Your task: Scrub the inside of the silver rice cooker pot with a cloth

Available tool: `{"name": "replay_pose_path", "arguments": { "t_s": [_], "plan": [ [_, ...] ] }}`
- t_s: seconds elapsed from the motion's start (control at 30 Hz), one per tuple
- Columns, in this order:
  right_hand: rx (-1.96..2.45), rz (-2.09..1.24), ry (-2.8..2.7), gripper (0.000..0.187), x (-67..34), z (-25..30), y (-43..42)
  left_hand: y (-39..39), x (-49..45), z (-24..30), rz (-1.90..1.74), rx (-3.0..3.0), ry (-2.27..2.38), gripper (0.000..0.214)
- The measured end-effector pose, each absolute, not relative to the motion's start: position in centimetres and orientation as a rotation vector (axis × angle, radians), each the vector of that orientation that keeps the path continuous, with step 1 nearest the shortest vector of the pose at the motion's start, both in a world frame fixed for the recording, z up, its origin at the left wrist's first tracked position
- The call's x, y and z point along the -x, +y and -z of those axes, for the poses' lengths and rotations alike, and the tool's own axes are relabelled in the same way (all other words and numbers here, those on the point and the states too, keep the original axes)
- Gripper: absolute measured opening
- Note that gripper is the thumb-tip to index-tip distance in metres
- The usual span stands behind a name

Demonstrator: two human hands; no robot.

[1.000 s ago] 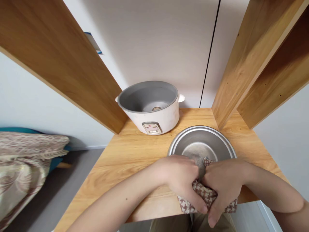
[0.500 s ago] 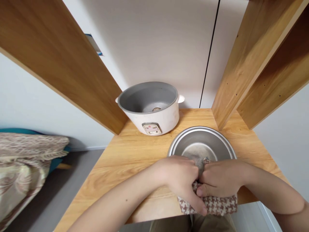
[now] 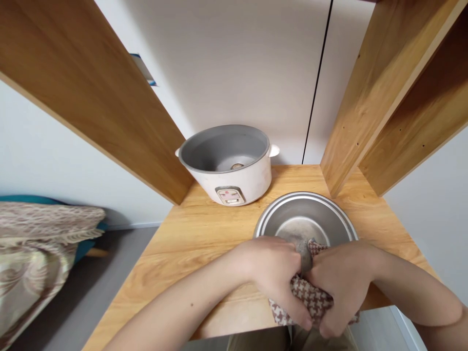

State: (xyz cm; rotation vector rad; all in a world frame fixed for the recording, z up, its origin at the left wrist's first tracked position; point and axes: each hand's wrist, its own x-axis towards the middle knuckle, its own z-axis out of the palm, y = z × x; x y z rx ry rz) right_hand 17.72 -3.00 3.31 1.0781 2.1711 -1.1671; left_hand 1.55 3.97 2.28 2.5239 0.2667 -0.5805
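Observation:
A round grey metal inner pot (image 3: 310, 222) with a pale rim sits at the front right of the wooden surface. A brown-and-white houndstooth cloth (image 3: 312, 295) is draped over its near edge, and a corner of it shows inside the pot. My left hand (image 3: 274, 273) is closed over the near-left rim, fingers inside, thumb outside on the cloth. Beside it, my right hand (image 3: 345, 278) grips the cloth over the rim, its thumb pointing down the outside. The fingertips inside the pot are hidden. Behind the pot stands a white rice cooker body (image 3: 237, 183) without a lid.
The wooden surface (image 3: 190, 248) has uprights on both sides, a left panel (image 3: 109, 107) and a right post (image 3: 360, 107). A pale wall panel (image 3: 234, 68) closes the back. Patterned fabric (image 3: 40, 243) lies over a teal piece of furniture at far left.
My right hand has shifted, its thumb swinging down and outward, so more of the cloth shows between my hands and inside the pot. My left hand, the pot and the cooker body stay put.

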Motion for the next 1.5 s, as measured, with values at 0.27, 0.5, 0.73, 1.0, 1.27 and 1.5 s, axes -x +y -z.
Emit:
{"name": "replay_pose_path", "arguments": {
  "t_s": [0.27, 0.5, 0.73, 1.0, 1.27, 1.5],
  "plan": [
    [-0.978, 1.159, 2.309, 0.041, -18.1, -2.1, -2.7, 4.1, -1.5, -2.2, 0.546, -2.503, 0.252, 0.056],
    [-0.988, 1.031, 2.463, 0.048, -18.2, -2.1, -3.2, 3.9, -1.7, -2.6, 0.619, -2.494, 0.315, 0.058],
    [-1.024, 1.028, 2.411, 0.051, -18.1, -2.3, -3.2, 4.0, -1.7, -2.7, 0.624, -2.467, 0.312, 0.057],
    [-1.038, 1.159, 2.271, 0.047, -17.9, -2.2, -3.0, 3.9, -1.6, -2.7, 0.635, -2.507, 0.323, 0.063],
    [-1.135, 1.103, 2.263, 0.049, -17.2, -2.8, -3.6, 4.7, -1.4, -2.6, 0.568, -2.608, 0.389, 0.072],
    [-1.048, 1.031, 2.291, 0.056, -17.6, -2.5, -3.6, 5.5, -1.2, -2.2, 0.434, -2.669, 0.311, 0.071]
  ]
}}
